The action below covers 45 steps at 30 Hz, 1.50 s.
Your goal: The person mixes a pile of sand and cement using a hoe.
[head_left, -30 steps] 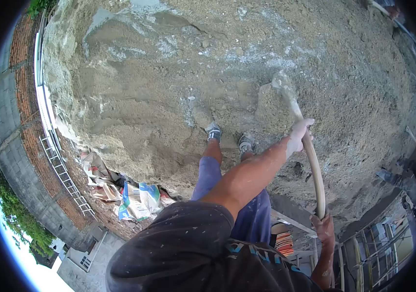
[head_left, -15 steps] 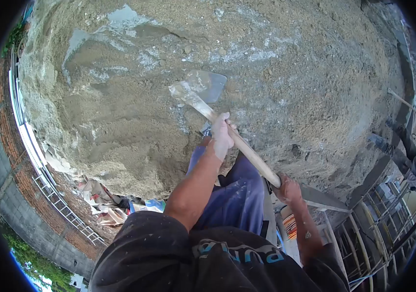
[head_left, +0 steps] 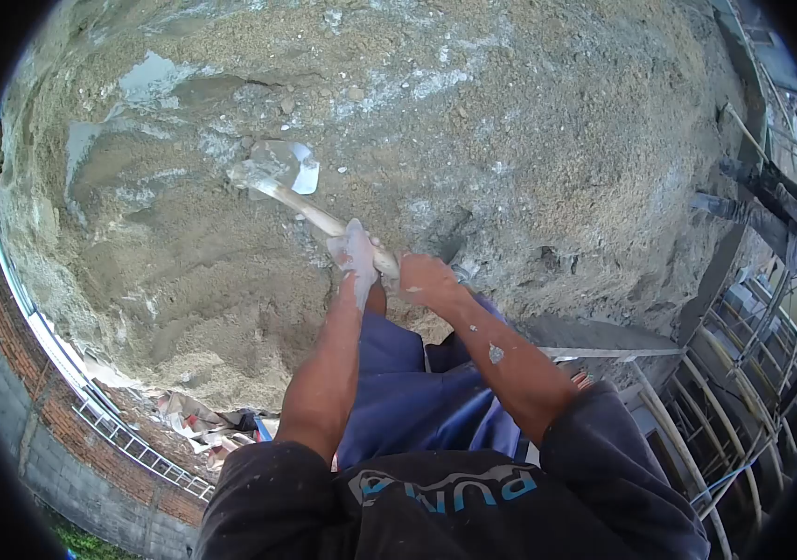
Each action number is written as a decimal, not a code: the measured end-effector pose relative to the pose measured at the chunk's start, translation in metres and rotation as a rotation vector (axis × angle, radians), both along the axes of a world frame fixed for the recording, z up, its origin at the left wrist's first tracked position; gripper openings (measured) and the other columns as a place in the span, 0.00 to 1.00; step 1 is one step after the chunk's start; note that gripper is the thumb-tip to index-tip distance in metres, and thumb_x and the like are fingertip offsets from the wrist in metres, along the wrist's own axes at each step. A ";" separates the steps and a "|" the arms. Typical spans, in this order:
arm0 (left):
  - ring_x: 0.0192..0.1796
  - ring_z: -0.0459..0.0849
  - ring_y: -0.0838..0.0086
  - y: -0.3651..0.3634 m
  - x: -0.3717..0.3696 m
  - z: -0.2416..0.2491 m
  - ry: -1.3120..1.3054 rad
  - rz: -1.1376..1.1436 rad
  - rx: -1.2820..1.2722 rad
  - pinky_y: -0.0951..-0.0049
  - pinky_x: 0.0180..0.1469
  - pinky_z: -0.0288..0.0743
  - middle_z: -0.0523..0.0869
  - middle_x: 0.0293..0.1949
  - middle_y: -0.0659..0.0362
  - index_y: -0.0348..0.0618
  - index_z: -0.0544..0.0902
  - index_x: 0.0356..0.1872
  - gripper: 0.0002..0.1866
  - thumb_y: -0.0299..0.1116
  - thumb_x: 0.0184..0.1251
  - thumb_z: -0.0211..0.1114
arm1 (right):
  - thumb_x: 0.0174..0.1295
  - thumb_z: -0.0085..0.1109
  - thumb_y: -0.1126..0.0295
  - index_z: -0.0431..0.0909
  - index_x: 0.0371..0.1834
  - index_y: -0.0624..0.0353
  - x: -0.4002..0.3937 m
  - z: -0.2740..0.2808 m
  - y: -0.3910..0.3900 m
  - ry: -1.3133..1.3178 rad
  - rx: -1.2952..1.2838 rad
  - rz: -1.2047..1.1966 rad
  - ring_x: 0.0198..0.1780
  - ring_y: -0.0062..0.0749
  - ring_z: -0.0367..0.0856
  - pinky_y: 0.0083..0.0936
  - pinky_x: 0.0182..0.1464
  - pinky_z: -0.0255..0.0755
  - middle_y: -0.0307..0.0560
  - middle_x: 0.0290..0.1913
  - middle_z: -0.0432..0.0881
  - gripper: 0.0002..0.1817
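Note:
Both my hands grip the wooden handle (head_left: pixel 310 212) of a hoe. My left hand (head_left: pixel 354 254) holds it further down the shaft, my right hand (head_left: pixel 425 277) holds the end close to my body. The metal blade (head_left: pixel 279 166) rests in a wide heap of sand and wet mortar (head_left: pixel 529 140), beside a grey wet patch (head_left: pixel 151 79) at the upper left. My legs in blue trousers (head_left: pixel 417 392) stand on the heap below the hands.
A brick wall with a white rail (head_left: pixel 90 411) borders the heap at the lower left, with empty bags (head_left: pixel 216 429) lying at its foot. Boards and bamboo poles (head_left: pixel 744 355) stand at the right, next to a plank (head_left: pixel 604 341).
The hoe swung from the right of my feet over to the left and forward. The blade has come down into the mix near the wet patch, and my right hand moved up close to my left.

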State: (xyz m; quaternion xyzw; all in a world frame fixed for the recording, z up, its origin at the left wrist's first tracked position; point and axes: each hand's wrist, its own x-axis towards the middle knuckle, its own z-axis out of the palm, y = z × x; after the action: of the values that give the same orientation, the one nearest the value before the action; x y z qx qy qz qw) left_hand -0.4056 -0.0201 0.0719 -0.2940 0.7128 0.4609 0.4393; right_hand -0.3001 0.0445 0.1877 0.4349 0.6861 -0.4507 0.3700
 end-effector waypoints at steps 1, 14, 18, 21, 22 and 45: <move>0.17 0.73 0.73 0.022 0.042 0.016 -0.154 -0.032 0.009 0.70 0.17 0.70 0.73 0.19 0.61 0.42 0.70 0.27 0.12 0.36 0.68 0.58 | 0.58 0.53 0.69 0.76 0.49 0.64 0.035 0.002 0.006 -0.109 0.007 -0.020 0.49 0.54 0.84 0.43 0.52 0.77 0.61 0.46 0.83 0.16; 0.41 0.78 0.66 0.109 0.139 0.003 -0.435 -0.057 0.186 0.60 0.49 0.78 0.75 0.43 0.54 0.44 0.69 0.44 0.17 0.43 0.65 0.64 | 0.53 0.59 0.68 0.82 0.42 0.60 0.237 0.086 0.152 0.089 0.020 0.020 0.43 0.50 0.86 0.44 0.44 0.78 0.55 0.39 0.86 0.14; 0.41 0.80 0.67 0.125 0.189 0.031 -0.486 0.040 0.198 0.56 0.51 0.78 0.79 0.38 0.58 0.45 0.74 0.40 0.14 0.44 0.66 0.61 | 0.55 0.59 0.65 0.82 0.41 0.55 0.378 0.168 0.184 -0.052 0.134 0.101 0.41 0.47 0.86 0.43 0.41 0.77 0.49 0.35 0.86 0.12; 0.40 0.81 0.68 0.155 0.301 0.088 -0.664 0.064 0.352 0.54 0.52 0.77 0.80 0.33 0.61 0.45 0.77 0.34 0.11 0.42 0.66 0.61 | 0.54 0.60 0.64 0.78 0.44 0.48 0.503 0.246 0.177 -0.212 0.336 0.020 0.38 0.46 0.84 0.45 0.39 0.76 0.48 0.31 0.83 0.13; 0.44 0.82 0.67 0.172 0.342 0.108 -0.741 0.009 0.365 0.53 0.56 0.75 0.81 0.35 0.60 0.44 0.77 0.35 0.10 0.40 0.66 0.62 | 0.51 0.61 0.66 0.79 0.41 0.47 0.545 0.269 0.165 -0.333 0.479 -0.025 0.39 0.44 0.84 0.42 0.41 0.75 0.45 0.31 0.82 0.13; 0.23 0.73 0.76 -0.112 -0.200 0.094 0.082 0.164 0.145 0.68 0.31 0.74 0.70 0.18 0.68 0.55 0.68 0.24 0.14 0.45 0.69 0.54 | 0.54 0.58 0.68 0.84 0.38 0.58 0.064 0.036 -0.045 0.494 -0.138 0.013 0.44 0.48 0.86 0.41 0.46 0.79 0.54 0.38 0.86 0.11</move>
State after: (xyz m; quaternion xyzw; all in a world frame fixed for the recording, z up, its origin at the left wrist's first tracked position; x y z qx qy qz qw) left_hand -0.6060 -0.1321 0.1664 -0.2998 0.6686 0.5573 0.3905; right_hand -0.2357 -0.0005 0.2239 0.2811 0.7260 -0.5867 0.2229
